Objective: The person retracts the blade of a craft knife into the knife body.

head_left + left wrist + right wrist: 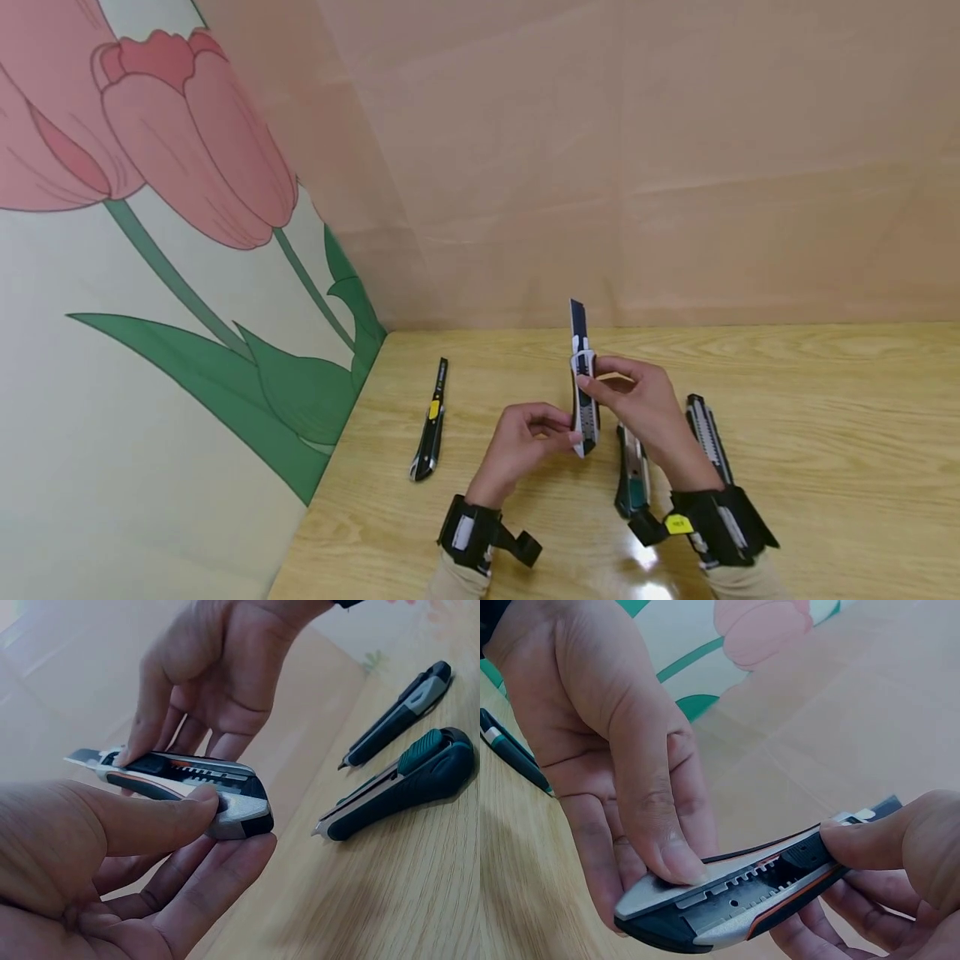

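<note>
A silver-and-black utility knife (586, 417) with thin orange trim is held up between both hands, its dark blade (577, 321) slid out and pointing away. My left hand (519, 446) pinches the butt end between thumb and fingers. Nearer the blade, my right hand (643, 404) grips the body, its thumb (862, 844) at the black slider (804, 856). A toothed slot runs along the handle in both wrist views. Below the right hand lies a dark utility knife with a teal end (636, 487). Another black-and-grey one (707, 433) is partly hidden behind the right wrist.
A slim black utility knife with a yellow slider (430, 437) lies on the wood-grain table (840, 467) at the left. Pinkish-brown sheeting (675, 167) rises behind the table. A tulip-patterned cloth (150, 400) borders the left side.
</note>
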A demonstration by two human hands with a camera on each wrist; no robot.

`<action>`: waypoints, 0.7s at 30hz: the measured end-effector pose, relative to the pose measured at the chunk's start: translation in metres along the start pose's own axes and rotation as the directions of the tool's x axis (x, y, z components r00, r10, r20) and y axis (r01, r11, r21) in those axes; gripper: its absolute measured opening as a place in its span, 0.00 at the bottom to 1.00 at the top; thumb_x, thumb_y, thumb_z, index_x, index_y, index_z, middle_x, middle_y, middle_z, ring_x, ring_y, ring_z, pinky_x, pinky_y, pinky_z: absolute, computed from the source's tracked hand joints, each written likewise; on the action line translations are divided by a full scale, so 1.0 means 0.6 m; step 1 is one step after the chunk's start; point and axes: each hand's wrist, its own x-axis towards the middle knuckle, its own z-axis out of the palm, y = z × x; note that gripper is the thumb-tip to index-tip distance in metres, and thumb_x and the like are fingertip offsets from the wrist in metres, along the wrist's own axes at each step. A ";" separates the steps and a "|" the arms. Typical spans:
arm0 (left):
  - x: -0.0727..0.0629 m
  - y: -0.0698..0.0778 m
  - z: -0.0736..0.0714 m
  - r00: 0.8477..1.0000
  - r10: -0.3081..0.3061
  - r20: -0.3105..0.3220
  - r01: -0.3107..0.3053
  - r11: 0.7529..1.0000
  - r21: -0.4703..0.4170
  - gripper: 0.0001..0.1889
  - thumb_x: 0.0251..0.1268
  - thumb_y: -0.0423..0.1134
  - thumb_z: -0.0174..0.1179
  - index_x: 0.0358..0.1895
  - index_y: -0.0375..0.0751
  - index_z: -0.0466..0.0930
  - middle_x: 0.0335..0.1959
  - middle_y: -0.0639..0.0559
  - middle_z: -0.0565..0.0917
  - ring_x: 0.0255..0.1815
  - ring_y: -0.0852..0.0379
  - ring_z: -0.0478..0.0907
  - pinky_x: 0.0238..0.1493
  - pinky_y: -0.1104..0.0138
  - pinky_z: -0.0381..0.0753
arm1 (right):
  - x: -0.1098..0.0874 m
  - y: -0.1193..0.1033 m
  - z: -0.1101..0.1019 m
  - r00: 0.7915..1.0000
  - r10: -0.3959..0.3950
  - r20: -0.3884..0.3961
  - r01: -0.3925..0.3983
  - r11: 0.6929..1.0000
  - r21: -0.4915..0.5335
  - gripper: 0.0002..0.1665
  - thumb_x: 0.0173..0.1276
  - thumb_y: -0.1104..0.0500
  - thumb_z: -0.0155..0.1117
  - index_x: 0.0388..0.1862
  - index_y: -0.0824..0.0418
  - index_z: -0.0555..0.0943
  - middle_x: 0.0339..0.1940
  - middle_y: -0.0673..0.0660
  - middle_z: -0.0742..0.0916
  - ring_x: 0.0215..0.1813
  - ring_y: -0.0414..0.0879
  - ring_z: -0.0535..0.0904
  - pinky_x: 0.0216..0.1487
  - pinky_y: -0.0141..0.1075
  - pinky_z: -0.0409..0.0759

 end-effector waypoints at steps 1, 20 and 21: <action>0.000 0.000 0.000 1.000 0.002 0.001 -0.002 1.000 0.000 0.07 0.55 0.39 0.73 0.37 0.49 0.87 0.37 0.55 0.87 0.36 0.54 0.84 0.38 0.65 0.82 | 0.001 0.001 0.001 1.000 -0.002 0.002 0.002 1.000 -0.006 0.25 0.64 0.46 0.69 0.55 0.58 0.81 0.50 0.58 0.82 0.51 0.49 0.82 0.46 0.37 0.79; 0.001 -0.004 -0.003 1.000 -0.022 -0.005 0.022 1.000 -0.011 0.07 0.55 0.37 0.72 0.37 0.48 0.87 0.36 0.54 0.87 0.35 0.55 0.84 0.36 0.66 0.82 | 0.001 0.006 0.002 0.998 -0.034 0.054 0.036 0.998 -0.048 0.23 0.65 0.51 0.69 0.57 0.56 0.80 0.53 0.58 0.81 0.51 0.56 0.80 0.46 0.42 0.78; 0.001 -0.004 -0.003 1.000 -0.021 -0.005 0.021 1.000 -0.011 0.07 0.55 0.37 0.72 0.37 0.48 0.87 0.36 0.53 0.87 0.35 0.55 0.84 0.35 0.66 0.82 | 0.001 0.007 0.002 0.998 -0.034 0.055 0.037 0.998 -0.050 0.23 0.65 0.51 0.69 0.57 0.56 0.80 0.53 0.58 0.81 0.51 0.56 0.80 0.46 0.42 0.78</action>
